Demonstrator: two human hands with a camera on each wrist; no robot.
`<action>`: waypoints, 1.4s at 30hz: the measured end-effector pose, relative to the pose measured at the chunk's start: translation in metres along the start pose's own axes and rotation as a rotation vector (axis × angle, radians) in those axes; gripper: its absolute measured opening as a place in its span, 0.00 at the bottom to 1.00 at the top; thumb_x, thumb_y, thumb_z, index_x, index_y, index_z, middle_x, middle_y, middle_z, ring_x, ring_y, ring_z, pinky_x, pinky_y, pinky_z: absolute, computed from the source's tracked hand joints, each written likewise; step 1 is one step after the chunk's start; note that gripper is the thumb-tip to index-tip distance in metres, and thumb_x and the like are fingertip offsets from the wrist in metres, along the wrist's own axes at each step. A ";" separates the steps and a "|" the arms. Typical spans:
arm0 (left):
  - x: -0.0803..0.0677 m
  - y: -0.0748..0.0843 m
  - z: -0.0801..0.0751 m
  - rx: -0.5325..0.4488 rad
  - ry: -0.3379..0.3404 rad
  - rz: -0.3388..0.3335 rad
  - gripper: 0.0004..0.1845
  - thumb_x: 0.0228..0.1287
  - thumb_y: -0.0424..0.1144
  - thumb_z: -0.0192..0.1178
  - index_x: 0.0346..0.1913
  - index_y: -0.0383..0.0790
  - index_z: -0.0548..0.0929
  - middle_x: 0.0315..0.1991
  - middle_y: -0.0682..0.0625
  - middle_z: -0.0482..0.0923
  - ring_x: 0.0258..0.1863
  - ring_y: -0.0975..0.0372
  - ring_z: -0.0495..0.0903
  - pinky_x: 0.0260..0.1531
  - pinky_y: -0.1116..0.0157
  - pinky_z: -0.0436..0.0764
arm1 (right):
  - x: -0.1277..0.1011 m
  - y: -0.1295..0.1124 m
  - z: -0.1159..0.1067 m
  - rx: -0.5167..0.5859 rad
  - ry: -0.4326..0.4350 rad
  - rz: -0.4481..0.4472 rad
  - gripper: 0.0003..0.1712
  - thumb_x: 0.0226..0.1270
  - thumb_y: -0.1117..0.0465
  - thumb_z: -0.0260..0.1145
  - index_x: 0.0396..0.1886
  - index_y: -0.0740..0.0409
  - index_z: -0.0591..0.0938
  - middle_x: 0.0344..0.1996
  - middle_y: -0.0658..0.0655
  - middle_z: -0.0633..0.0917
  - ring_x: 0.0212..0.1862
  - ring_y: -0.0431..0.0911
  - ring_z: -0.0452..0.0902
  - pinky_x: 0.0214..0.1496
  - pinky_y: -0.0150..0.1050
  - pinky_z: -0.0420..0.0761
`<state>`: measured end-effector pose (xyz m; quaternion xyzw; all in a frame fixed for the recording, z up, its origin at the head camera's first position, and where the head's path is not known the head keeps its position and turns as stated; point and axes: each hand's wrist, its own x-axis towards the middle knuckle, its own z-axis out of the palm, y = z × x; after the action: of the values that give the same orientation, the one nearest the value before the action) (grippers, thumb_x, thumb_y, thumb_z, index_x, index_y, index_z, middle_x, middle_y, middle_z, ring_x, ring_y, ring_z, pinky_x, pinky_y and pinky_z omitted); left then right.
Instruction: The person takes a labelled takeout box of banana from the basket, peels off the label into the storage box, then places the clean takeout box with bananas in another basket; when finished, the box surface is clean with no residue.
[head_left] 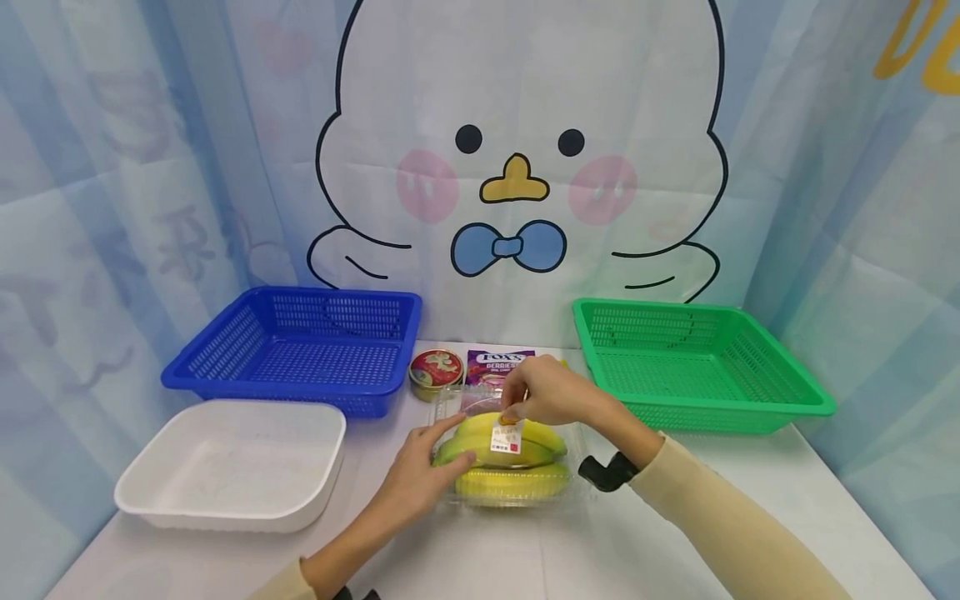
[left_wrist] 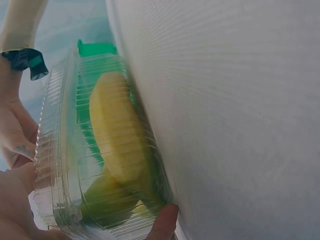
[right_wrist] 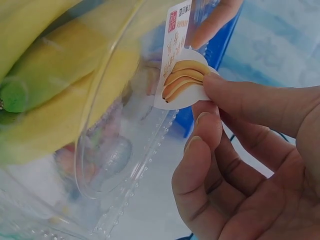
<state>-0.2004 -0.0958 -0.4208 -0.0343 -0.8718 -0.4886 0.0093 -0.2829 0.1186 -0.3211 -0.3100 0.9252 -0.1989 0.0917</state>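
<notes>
A clear ribbed plastic clamshell box (head_left: pixel 513 487) holding a bunch of yellow-green bananas (head_left: pixel 501 442) sits on the white table (head_left: pixel 525 558), and every other place here is given relative to that box. The person's left hand (head_left: pixel 420 475) rests against the box's left end, fingers straight and laid flat along the lid, gripping nothing; the left wrist view shows a fingertip (left_wrist: pixel 162 222) pressed to the box's lower edge. The right hand (head_left: pixel 543 390) hovers over the top of the box and pinches the upper edge of a white paper label printed with bananas (right_wrist: pixel 181 80) between thumb and forefinger, the other fingers curled below. Just behind the box stand a small round red-lidded tin (head_left: pixel 436 372) and a purple packet of berry sweets (head_left: pixel 495 367). Behind and to the left lies a blue plastic mesh basket (head_left: pixel 300 350); behind and to the right, a green plastic mesh basket (head_left: pixel 697 367). Directly left of the box sits a white rectangular plastic tub (head_left: pixel 232 462).
</notes>
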 end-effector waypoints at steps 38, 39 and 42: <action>0.000 0.003 -0.002 0.002 -0.006 -0.003 0.34 0.66 0.53 0.70 0.75 0.57 0.77 0.69 0.33 0.74 0.68 0.39 0.75 0.67 0.30 0.73 | -0.005 -0.005 -0.003 -0.022 0.012 -0.032 0.07 0.66 0.63 0.77 0.28 0.53 0.89 0.25 0.49 0.87 0.28 0.39 0.76 0.32 0.31 0.78; 0.000 0.004 -0.002 0.004 -0.006 -0.005 0.34 0.66 0.53 0.70 0.75 0.57 0.77 0.68 0.33 0.74 0.68 0.40 0.75 0.67 0.30 0.73 | -0.005 -0.005 -0.003 -0.023 0.013 -0.034 0.07 0.66 0.63 0.77 0.28 0.53 0.89 0.25 0.49 0.87 0.28 0.39 0.76 0.32 0.31 0.78; 0.000 0.004 -0.002 0.008 -0.006 -0.008 0.34 0.65 0.53 0.71 0.75 0.57 0.77 0.68 0.33 0.74 0.68 0.40 0.75 0.67 0.31 0.74 | -0.006 -0.005 -0.003 -0.024 0.018 -0.035 0.07 0.66 0.63 0.77 0.28 0.53 0.89 0.25 0.49 0.87 0.29 0.39 0.76 0.32 0.31 0.78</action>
<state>-0.2006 -0.0954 -0.4167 -0.0324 -0.8740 -0.4848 0.0047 -0.2760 0.1192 -0.3160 -0.3254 0.9227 -0.1923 0.0765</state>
